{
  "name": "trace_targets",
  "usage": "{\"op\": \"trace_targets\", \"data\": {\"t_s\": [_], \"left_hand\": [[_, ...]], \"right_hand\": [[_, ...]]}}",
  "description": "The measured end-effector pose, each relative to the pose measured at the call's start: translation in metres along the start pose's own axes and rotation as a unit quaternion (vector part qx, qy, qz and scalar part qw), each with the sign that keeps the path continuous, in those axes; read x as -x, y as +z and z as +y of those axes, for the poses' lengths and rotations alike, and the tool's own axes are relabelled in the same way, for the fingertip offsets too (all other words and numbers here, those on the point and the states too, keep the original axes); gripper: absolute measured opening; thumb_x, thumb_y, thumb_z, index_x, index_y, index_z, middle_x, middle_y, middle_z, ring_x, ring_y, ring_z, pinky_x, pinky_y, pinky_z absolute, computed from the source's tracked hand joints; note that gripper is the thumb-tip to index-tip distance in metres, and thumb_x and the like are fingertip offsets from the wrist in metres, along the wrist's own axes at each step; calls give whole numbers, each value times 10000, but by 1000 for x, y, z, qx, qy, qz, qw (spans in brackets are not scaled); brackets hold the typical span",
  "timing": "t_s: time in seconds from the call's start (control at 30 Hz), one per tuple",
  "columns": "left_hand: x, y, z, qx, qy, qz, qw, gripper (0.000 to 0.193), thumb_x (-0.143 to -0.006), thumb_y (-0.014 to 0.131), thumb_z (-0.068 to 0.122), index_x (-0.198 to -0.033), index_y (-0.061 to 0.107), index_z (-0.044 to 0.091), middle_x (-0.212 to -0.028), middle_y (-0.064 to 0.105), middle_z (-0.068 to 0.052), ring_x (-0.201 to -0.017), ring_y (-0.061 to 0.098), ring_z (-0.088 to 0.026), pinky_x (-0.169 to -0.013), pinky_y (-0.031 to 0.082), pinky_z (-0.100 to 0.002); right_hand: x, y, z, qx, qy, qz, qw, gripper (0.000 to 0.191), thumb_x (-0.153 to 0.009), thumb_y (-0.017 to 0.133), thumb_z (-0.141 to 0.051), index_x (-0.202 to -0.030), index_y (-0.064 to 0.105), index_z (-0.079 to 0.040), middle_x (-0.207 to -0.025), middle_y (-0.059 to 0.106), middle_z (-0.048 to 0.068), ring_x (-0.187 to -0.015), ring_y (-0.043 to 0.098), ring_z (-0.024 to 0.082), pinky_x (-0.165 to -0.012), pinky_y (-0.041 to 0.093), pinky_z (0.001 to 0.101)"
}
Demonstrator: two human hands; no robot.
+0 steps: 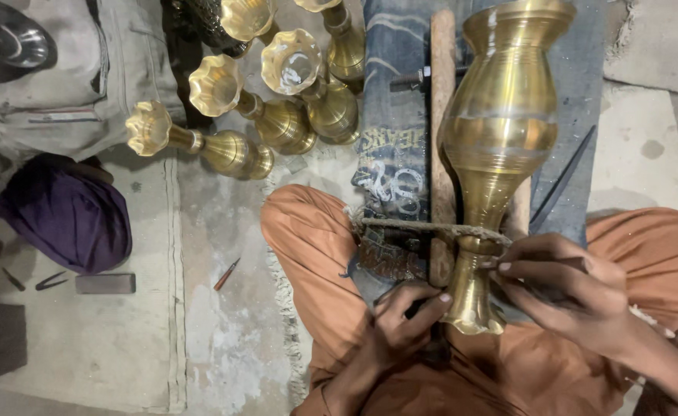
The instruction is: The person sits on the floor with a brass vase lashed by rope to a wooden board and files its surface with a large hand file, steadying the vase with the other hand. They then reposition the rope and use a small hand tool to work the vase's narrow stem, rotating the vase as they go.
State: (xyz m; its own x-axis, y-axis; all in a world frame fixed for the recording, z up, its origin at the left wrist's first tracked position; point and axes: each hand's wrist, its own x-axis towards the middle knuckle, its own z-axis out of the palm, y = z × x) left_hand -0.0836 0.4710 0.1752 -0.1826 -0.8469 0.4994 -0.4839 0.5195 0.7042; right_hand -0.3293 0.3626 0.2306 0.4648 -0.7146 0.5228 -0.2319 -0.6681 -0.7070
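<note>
- Large brass vase (499, 146) lies across the lap on a denim-covered board (391, 115), tied by rope (424, 226).
- Left hand (404, 320) and right hand (562, 281), grips clenched, pinch its foot.
- Smaller brass vases (277, 100) stand on the floor's far side.

We see a polished, glossy brass vase (499, 146) bound by rough fibrous rope (424, 226) to a worn matt wooden bar (441, 115) over faded denim cloth (394, 92), with shiny brass vases (277, 100) on a dusty, rough concrete floor (223, 339).
</note>
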Motion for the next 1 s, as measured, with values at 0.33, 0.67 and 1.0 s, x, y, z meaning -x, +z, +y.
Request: {"op": "trace_targets", "data": {"t_s": [0.33, 0.67, 1.0], "left_hand": [[3, -7, -9, 25, 24, -10, 999, 468, -921, 713, 8, -1369, 627, 112, -1135, 649, -152, -1006, 708, -333, -855, 612, -433], [4, -5, -9, 33, 21, -7, 999, 451, -964, 725, 68, -1398, 609, 117, -1104, 640, -148, -990, 717, -319, -831, 613, -422], [3, -3, -7, 17, 16, -10, 1000, 482, -884, 715, -6, -1348, 647, 102, -1095, 652, -146, -976, 712, -316, -825, 605, -412]], "right_hand": [[-17, 2, -28, 66, 100, -60, 991, 224, -756, 802, -66, -958, 740, 6, -998, 741, 135, -883, 762, 221, -718, 636, 296], [-24, 5, -32, 73, 112, -68, 989, 187, -760, 800, -44, -925, 733, 16, -976, 736, 128, -845, 761, 194, -678, 636, 263], [-12, -6, -8, 57, 105, -111, 987, 252, -689, 833, -101, -904, 758, 5, -960, 745, 141, -844, 764, 216, -650, 642, 293]]}}
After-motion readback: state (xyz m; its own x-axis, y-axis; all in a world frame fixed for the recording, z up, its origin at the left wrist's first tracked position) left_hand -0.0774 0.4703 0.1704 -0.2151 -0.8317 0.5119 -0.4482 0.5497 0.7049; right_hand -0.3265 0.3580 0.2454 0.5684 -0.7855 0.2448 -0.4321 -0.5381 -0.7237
